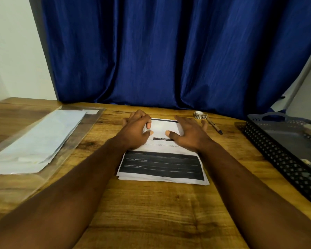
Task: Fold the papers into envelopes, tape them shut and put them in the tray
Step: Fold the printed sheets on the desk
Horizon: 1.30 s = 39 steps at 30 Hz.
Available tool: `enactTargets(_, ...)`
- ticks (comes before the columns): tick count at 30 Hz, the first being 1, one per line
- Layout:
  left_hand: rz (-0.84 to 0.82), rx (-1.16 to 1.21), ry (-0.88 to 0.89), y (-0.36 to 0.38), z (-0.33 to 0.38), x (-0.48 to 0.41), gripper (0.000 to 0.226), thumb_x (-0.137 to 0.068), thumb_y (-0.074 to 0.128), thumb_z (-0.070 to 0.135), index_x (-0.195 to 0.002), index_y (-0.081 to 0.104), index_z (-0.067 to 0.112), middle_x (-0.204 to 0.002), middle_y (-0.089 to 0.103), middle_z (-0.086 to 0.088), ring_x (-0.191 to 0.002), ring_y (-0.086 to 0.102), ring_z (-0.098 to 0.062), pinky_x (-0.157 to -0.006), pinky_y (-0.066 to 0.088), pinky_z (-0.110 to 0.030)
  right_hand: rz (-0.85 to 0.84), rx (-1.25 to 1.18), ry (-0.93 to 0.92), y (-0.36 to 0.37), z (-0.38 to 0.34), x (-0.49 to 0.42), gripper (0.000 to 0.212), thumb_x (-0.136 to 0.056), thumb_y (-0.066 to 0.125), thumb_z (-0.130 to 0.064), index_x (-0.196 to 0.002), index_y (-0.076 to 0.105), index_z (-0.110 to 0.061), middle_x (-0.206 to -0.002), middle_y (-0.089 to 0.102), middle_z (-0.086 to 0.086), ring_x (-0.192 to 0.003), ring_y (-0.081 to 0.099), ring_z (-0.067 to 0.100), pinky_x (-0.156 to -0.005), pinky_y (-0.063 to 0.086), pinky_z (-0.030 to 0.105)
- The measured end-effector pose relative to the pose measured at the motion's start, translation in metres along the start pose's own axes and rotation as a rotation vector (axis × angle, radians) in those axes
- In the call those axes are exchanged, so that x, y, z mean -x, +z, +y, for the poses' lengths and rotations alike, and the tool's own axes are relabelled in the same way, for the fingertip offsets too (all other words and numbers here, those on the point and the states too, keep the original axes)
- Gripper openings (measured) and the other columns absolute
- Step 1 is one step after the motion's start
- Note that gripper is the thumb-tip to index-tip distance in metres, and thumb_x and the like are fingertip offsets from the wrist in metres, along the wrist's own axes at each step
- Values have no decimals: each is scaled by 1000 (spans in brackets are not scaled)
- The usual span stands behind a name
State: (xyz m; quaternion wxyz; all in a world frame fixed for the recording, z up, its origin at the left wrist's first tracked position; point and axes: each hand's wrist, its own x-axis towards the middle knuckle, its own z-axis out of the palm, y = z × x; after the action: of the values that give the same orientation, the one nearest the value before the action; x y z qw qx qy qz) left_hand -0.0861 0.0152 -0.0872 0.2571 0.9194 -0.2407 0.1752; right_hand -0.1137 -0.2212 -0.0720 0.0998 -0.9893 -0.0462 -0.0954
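1. I see the white printed paper sheet [162, 166] at the table's centre. The left hand [136, 128] curls its fingers on the sheet's 11 o'clock corner, and the right hand [188, 133] lies spread flat at 1 o'clock.
2. My worry is that uneven pressure could skew the fold or shift the sheets beneath.
3. On the wood-grain table [151, 212], a dark perforated plastic tray [276, 153] sits at 3 o'clock, a patterned tape roll [200, 115] at 1, and a clear plastic sleeve of papers [34, 137] at 9. A blue curtain [169, 51] hangs behind.

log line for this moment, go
stage: folding | left hand: pinches paper far flap | right hand: flat on paper | tape roll: untouched | tray: right side
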Motion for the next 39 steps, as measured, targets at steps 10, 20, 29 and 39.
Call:
enactTargets(10,266,126,49,-15,13,-3,58,-95,56,-4,-144,42,24,-110,54,5,-97,55,-13,-85,48,-30,370,47,-175,-19,-10,2,54,-87,80,-52,-135,66,-32,-136,70,-8,-129,57,17,-106,13,39)
enactTargets(20,89,-17,156,-13,8,-1,8,-85,71,19,-85,64,24,-98,61,9,-88,58,-14,-78,55,-44,203,6,-208,-7,-2,1,14,-94,68,-25,-103,74,-33,-96,71,-16,-94,62,10,-110,40,50)
enactTargets(29,-133,84,15,-9,8,1,25,-89,70,41,-79,59,21,-101,71,5,-98,64,-16,-85,58,-49,24,-144,-111,-8,-5,4,39,-107,40,-34,-113,76,-20,-122,73,4,-108,62,21,-99,52,44)
enactTargets(39,-314,-106,-114,-3,5,-3,56,-107,46,47,-159,35,30,-167,34,1,-151,34,-24,-123,29,-44,-294,29,-146,11,-40,2,73,-108,16,-66,-170,10,-29,-179,3,-1,-164,-1,23,-130,-2,56)
